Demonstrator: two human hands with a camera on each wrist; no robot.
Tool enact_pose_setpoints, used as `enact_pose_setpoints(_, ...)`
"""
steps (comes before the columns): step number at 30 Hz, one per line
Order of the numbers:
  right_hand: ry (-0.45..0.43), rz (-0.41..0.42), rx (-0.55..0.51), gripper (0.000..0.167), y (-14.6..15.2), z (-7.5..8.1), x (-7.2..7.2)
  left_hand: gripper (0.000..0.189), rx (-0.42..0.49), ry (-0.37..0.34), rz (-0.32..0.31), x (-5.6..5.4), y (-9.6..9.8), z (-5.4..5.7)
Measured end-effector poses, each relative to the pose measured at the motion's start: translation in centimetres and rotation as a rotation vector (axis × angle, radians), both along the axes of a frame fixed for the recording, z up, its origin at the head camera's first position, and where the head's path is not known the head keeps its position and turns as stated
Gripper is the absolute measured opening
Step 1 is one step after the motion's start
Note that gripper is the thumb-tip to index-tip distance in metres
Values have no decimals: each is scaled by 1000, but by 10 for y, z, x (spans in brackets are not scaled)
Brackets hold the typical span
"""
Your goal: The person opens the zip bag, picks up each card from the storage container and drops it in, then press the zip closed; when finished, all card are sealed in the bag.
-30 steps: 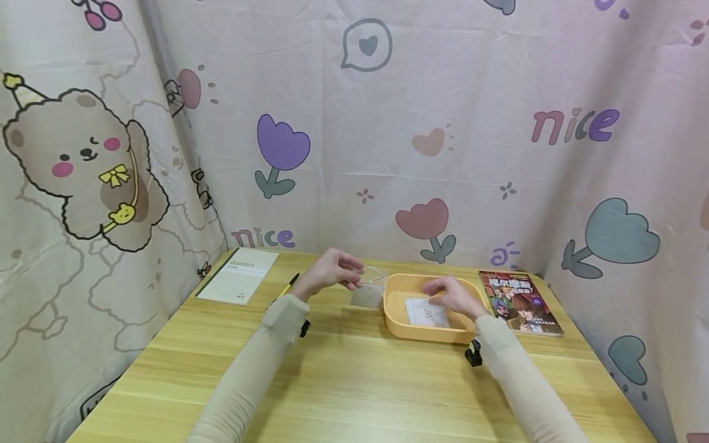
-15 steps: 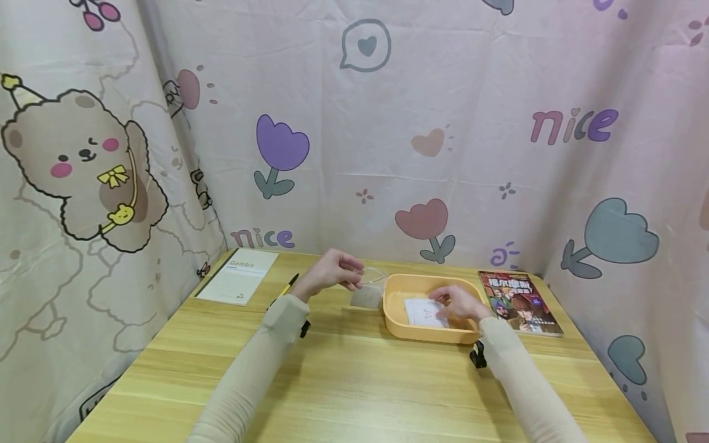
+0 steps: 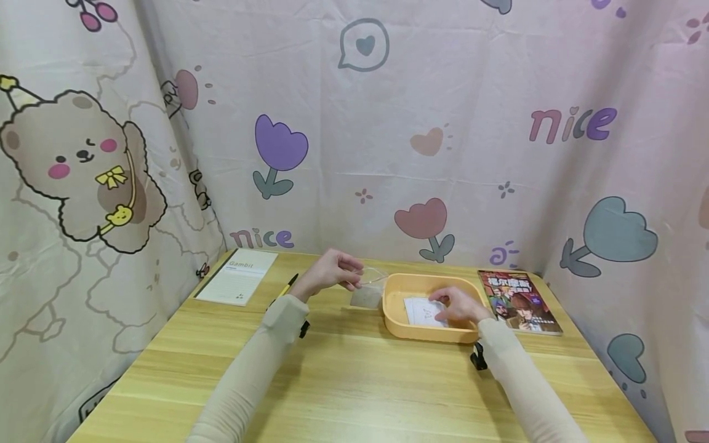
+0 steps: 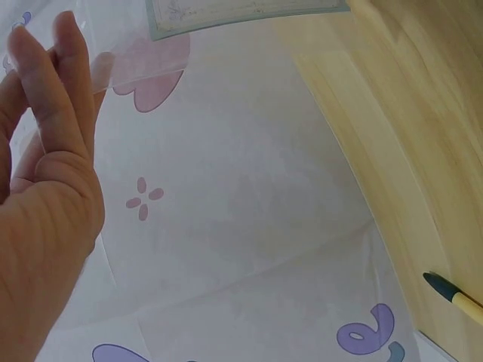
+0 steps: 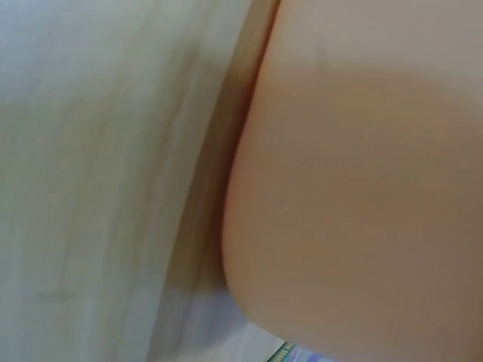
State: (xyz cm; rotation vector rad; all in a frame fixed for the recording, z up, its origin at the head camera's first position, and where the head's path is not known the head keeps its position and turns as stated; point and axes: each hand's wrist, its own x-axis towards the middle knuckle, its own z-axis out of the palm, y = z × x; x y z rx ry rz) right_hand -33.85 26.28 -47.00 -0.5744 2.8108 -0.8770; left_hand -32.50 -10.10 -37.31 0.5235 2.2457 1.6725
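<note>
In the head view my left hand pinches the rim of a clear plastic bag, left of the yellow basket. The bag's mouth stands ajar. A greyish panel shows at its lower part. In the left wrist view the clear film stretches right from my fingertips, and a printed card with a pale green border appears at the top. Inside the yellow basket lie white paper sheets with faint drawing. My right hand reaches in, thumb and fingers curled at their right edge. The right wrist view is mostly basket wall.
A white notebook lies at the table's back left, with a yellow and black pen right of it. A magazine lies right of the basket. A printed curtain hangs behind the wooden table.
My right hand has shifted slightly right within the basket, to the sheets' right edge. My left hand and the plastic bag keep their place.
</note>
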Motion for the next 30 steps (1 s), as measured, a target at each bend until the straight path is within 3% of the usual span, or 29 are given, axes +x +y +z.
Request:
enact_pose_setpoints(8, -15, -33, -1, 45, -1, 0, 1, 37, 4, 3, -6, 0, 0, -4)
enact_pose_setpoints(24, 17, 8, 9, 46, -2, 1, 1, 36, 2, -9, 4, 1, 0, -4)
enact_pose_setpoints(30, 0, -37, -52, 48, -4, 1, 1, 35, 3, -6, 1, 1, 0, -4)
